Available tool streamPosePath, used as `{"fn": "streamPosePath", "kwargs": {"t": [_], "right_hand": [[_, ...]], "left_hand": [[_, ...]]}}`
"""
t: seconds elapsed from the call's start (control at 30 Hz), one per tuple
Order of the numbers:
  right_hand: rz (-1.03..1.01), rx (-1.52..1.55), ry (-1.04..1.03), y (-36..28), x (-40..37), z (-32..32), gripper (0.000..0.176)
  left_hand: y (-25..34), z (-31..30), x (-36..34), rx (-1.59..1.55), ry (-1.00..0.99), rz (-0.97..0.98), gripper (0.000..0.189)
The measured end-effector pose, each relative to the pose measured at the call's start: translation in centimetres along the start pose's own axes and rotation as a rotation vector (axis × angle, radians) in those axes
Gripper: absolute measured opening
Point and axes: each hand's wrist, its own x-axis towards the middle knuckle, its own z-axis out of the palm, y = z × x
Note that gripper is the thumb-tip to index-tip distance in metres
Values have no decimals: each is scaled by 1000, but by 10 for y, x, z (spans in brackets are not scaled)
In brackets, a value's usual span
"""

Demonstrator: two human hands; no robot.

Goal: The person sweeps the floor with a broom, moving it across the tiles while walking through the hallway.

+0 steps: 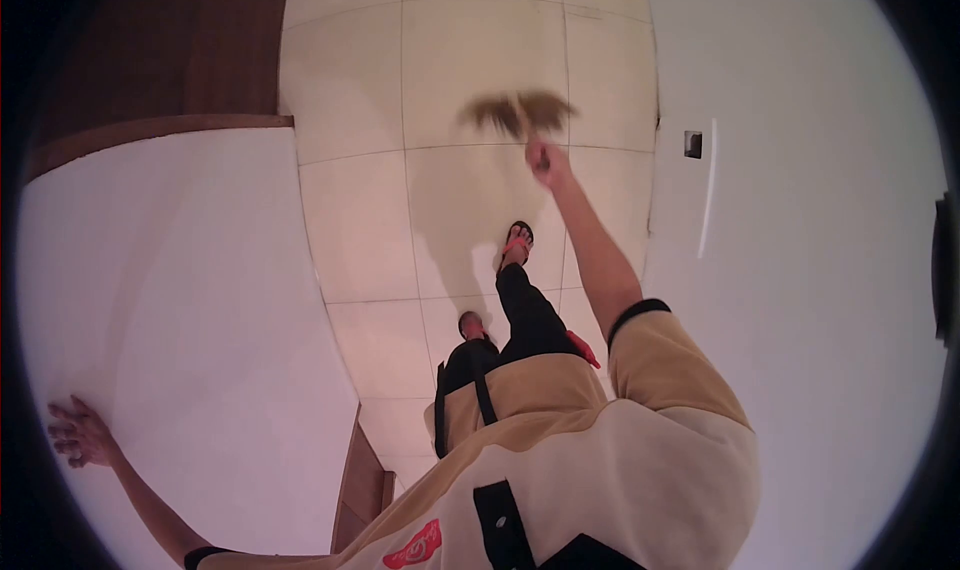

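Observation:
My right hand (pixel 547 160) is stretched forward and down, closed around the handle of a short broom. Its brown bristles (pixel 517 111) fan out, blurred, over the cream floor tiles (pixel 370 230). My left hand (pixel 78 432) rests flat, fingers spread, on the white wall (pixel 180 300) at the left. Below me I see my beige shirt, black trousers and one foot in a red-strapped sandal (pixel 517 242) stepped forward on the tiles.
A white wall or door (pixel 800 300) with a small square fitting (pixel 692 144) and a slim handle lines the right. Dark wood panelling (pixel 150 50) stands at the far left. A wooden door edge (pixel 360 480) shows low at the left wall's corner.

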Motion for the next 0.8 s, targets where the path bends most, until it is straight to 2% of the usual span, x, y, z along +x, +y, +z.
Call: {"fn": "streamPosePath", "kwargs": {"t": [0.03, 0.07, 0.1, 0.13, 0.17, 0.2, 0.23, 0.27, 0.3, 0.37, 0.47, 0.53, 0.57, 0.67, 0.77, 0.8], "right_hand": [[48, -23, 17, -24, 24, 17, 12], [94, -43, 30, -42, 32, 26, 13], [-140, -522, 95, -47, 26, 25, 11], [-380, -997, 164, -53, 16, 22, 15], [-624, -1472, 240, -61, -1, 16, 21], [-535, -1354, 257, -67, -33, 10, 28], [-450, -1237, 274, -71, -76, 4, 38], [-543, -1319, 240, -76, -104, -30, 40], [-435, -1208, 243, -81, -166, -17, 39], [-270, -1103, 323, -85, -267, -42, 36], [5, -962, 547, -79, -406, -53, 31], [83, -771, 657, -72, -464, -52, 30], [130, -666, 728, -72, -474, -50, 24], [203, -563, 800, -82, -448, -117, 16], [306, -540, 804, -109, -345, -208, 20], [325, -539, 794, -124, -296, -219, 20]], "left_hand": [[13, 2, 0, 106, -34, 56, 57], [29, 8, 3, -67, -20, 12, 57], [44, 15, 7, -240, 2, -28, 56], [63, 27, 13, -691, 81, -170, 56], [72, 34, 14, -852, 112, -208, 56], [81, 41, 16, -1012, 151, -244, 55], [86, 42, 16, -883, 135, -175, 55], [86, 42, 13, -893, 169, -197, 55], [86, 42, 10, -902, 203, -219, 54], [80, 46, 12, -1176, 386, -449, 53], [52, 40, 13, -1191, 400, -416, 51], [36, 39, 9, -1198, 473, -474, 52], [30, 35, 9, -1200, 523, -524, 52], [9, 27, 4, -959, 211, -180, 59], [-36, -21, 18, -1047, -317, -218, 84], [-18, -29, 32, -1276, -383, -358, 95]]}}
